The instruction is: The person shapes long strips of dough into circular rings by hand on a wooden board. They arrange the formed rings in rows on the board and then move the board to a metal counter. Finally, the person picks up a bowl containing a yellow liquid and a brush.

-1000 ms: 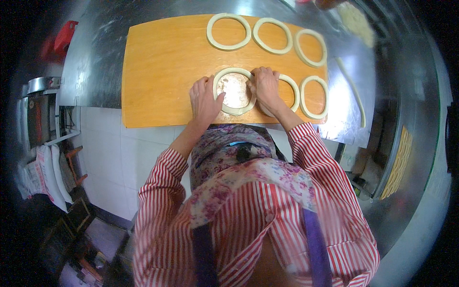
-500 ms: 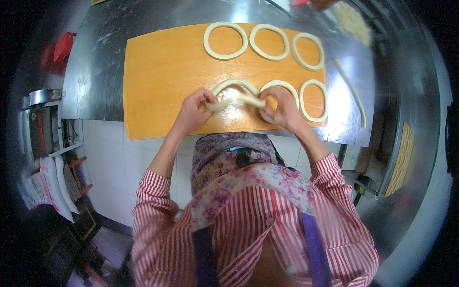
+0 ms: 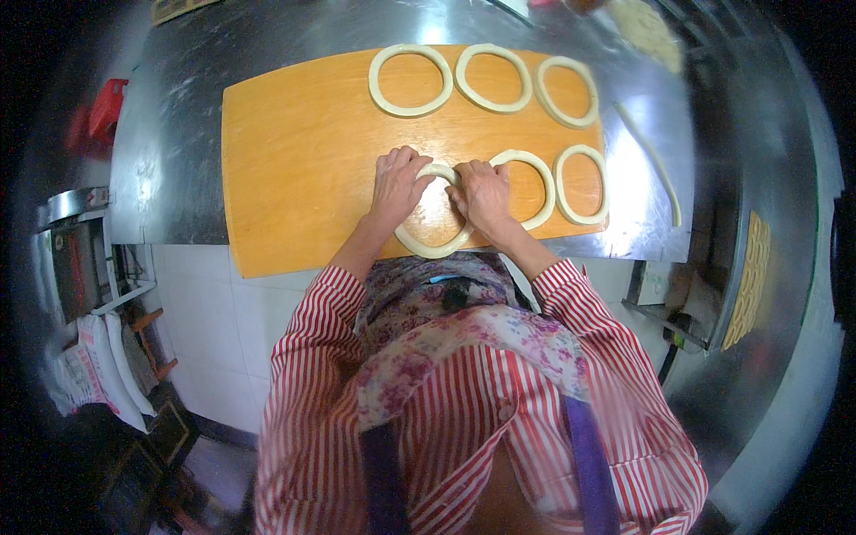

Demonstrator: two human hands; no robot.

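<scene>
A pale dough ring (image 3: pixel 434 252) lies on the near edge of the orange wooden board (image 3: pixel 294 169). My left hand (image 3: pixel 399 185) grips the ring's far left side with fingers curled over it. My right hand (image 3: pixel 482 194) holds its far right side in the same way, and both hands hide parts of the dough. Just right of my right hand sits a second dough ring (image 3: pixel 546 183), with a narrower ring (image 3: pixel 604 185) beyond it. Along the board's far edge lie a left ring (image 3: pixel 374 82), a middle ring (image 3: pixel 526 80) and a right ring (image 3: pixel 592 94).
The board rests on a shiny metal table (image 3: pixel 169 178). A dough strip (image 3: pixel 655 160) lies right of the board, and a large pale dough mass (image 3: pixel 644 34) sits at the far right. A tray of yellowish shaped pieces (image 3: pixel 749 281) stands at the right; a red object (image 3: pixel 109 109) is at the left.
The wavy dough strand my hands held raised now lies on the board as a rounded ring. My hands have moved closer together, to the ring's far side.
</scene>
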